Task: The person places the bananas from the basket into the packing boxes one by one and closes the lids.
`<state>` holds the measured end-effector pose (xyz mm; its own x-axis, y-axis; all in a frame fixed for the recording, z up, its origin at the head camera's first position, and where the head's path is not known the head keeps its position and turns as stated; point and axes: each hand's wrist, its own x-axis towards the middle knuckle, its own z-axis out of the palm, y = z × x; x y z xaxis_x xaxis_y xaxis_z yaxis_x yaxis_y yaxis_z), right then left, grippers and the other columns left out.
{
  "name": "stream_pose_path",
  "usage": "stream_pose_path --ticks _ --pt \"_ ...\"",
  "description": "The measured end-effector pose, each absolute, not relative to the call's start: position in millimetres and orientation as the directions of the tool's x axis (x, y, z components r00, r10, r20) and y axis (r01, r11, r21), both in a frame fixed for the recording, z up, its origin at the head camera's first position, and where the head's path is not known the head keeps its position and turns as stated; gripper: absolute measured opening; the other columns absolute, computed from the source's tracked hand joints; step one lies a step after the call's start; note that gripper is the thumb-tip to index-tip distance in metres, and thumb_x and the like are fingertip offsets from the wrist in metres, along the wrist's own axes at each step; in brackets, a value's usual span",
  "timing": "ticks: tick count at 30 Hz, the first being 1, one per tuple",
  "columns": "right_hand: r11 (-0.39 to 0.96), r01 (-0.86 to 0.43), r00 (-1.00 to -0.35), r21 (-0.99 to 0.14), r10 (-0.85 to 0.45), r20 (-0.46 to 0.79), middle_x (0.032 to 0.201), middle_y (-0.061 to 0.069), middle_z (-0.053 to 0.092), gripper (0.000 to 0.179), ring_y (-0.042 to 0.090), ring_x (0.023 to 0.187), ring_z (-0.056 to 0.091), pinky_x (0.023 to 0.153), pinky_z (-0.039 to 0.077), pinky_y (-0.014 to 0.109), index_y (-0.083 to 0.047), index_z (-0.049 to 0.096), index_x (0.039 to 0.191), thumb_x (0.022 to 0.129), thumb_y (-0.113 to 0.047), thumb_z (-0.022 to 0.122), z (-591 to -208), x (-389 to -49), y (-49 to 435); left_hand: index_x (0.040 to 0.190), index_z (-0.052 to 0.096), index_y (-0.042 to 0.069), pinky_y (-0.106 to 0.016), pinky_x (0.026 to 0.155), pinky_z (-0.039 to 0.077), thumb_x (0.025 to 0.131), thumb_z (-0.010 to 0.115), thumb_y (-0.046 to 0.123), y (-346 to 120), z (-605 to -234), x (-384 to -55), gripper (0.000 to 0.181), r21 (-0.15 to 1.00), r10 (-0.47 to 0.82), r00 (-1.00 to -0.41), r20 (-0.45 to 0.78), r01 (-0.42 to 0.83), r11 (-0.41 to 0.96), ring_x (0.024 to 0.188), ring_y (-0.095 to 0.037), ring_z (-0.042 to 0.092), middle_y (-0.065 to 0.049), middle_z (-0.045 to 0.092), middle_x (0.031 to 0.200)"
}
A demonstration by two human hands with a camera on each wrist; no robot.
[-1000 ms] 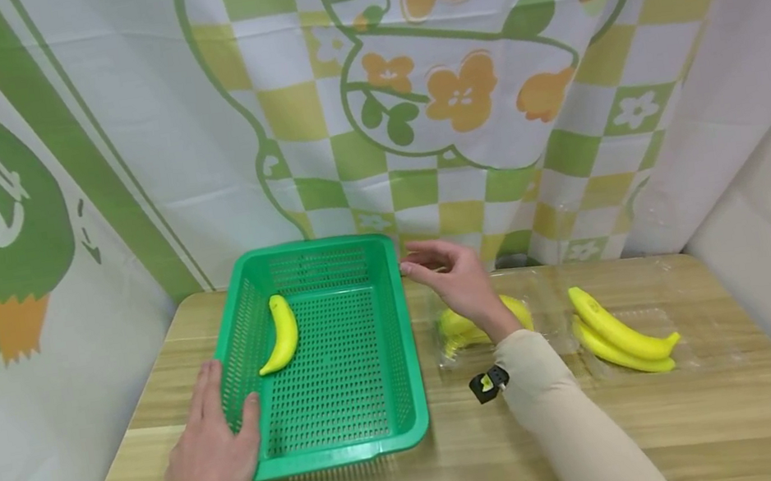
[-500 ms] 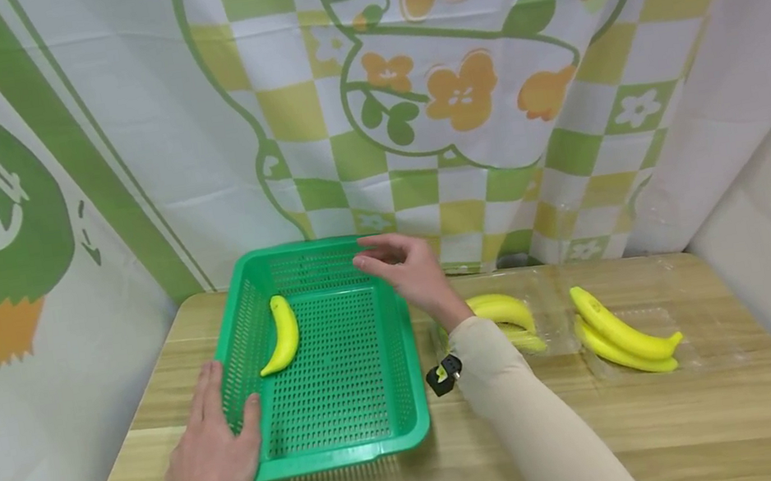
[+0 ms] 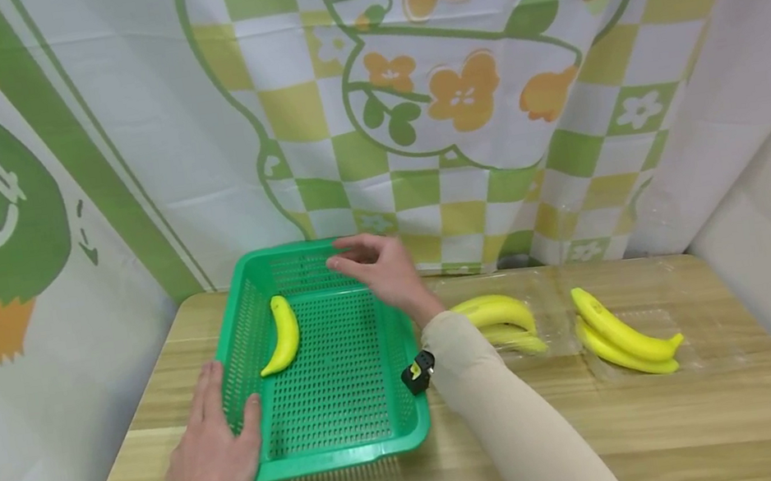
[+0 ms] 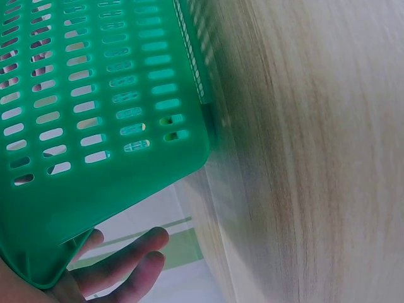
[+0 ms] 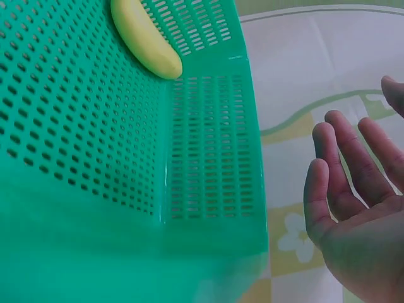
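A green plastic basket (image 3: pixel 342 453) with slotted walls stands on the table, one banana (image 3: pixel 282 335) lying inside by its left wall. My left hand (image 3: pixel 210 454) rests at the basket's left rim, thumb over the inner side. In the left wrist view its fingers (image 4: pixel 136 252) extend past the rim, apart from the slotted wall. Above the basket's far right part is my right hand (image 3: pixel 385 274), with nothing in it. The right wrist view shows its fingers (image 5: pixel 360 170) loosely bent and spread, beyond the basket's far rim.
Right of the basket, a clear plastic tray (image 3: pixel 549 282) holds bananas (image 3: pixel 501 310), partly behind the right sleeve. Farther right, two bananas (image 3: pixel 624 334) lie in another clear tray (image 3: pixel 709 354). A patterned curtain (image 3: pixel 410 104) hangs behind the wooden table (image 3: pixel 741 420).
My right hand has moved left, from beside the basket's right rim to over its far right part. The left hand, the basket and the bananas stay where they were.
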<state>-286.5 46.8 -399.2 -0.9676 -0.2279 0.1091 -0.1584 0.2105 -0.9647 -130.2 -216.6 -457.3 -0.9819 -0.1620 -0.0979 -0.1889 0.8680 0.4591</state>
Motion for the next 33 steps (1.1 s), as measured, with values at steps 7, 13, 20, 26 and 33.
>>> stream_pose_path --ticks 7,13,20,26,33 --pt "0.211 -0.153 -0.966 -0.965 -0.239 0.101 0.121 0.004 0.079 0.036 0.018 0.114 0.073 0.095 0.061 0.034 -0.021 0.074 0.132 0.099 -0.032 0.077 -405 -285 28 0.172 -0.006 0.019 -0.051 0.065 0.057 0.111 0.030 0.057 -216 -457 -130 0.080 0.457 -0.162 -0.981 -0.106 -0.193 0.868 0.128 -0.065 0.055 -0.008 -0.004 0.181" --pt "0.176 -0.149 -0.962 -0.973 -0.254 0.102 0.117 0.000 0.080 0.033 0.014 0.111 0.074 0.095 0.062 0.036 -0.024 0.075 0.131 0.099 -0.032 0.077 -413 -278 4 0.172 -0.004 0.018 -0.064 0.078 0.058 0.111 0.031 0.056 -215 -457 -128 0.079 0.460 -0.168 -0.982 -0.091 -0.191 0.867 0.132 -0.065 0.052 -0.010 0.001 0.181" --pt "0.165 -0.117 -0.968 -0.979 -0.241 0.075 0.114 -0.006 0.081 0.032 0.006 0.107 0.072 0.097 0.060 0.038 -0.028 0.076 0.129 0.098 -0.036 0.078 -425 -272 -22 0.172 -0.005 0.019 -0.069 0.085 0.057 0.111 0.030 0.056 -214 -456 -128 0.079 0.459 -0.166 -0.981 -0.100 -0.194 0.867 0.135 -0.065 0.049 -0.009 -0.001 0.181" --pt "0.147 -0.053 -0.981 -0.988 -0.194 0.024 0.114 -0.008 0.080 0.032 0.006 0.107 0.072 0.096 0.060 0.037 -0.030 0.077 0.128 0.096 -0.036 0.080 -437 -266 -35 0.172 -0.006 0.020 -0.073 0.091 0.054 0.111 0.028 0.057 -214 -456 -128 0.079 0.457 -0.160 -0.981 -0.106 -0.191 0.869 0.137 -0.065 0.047 -0.008 -0.002 0.181" --pt "0.171 -0.016 -0.980 -0.985 -0.196 -0.018 0.111 -0.007 0.080 0.034 0.005 0.099 0.072 0.082 0.061 0.030 -0.028 0.076 0.128 0.095 -0.036 0.081 -450 -262 -44 0.172 -0.005 0.020 -0.073 0.090 0.054 0.111 0.027 0.059 -215 -457 -129 0.079 0.452 -0.165 -0.980 -0.110 -0.197 0.870 0.137 -0.066 0.047 -0.008 -0.002 0.181"
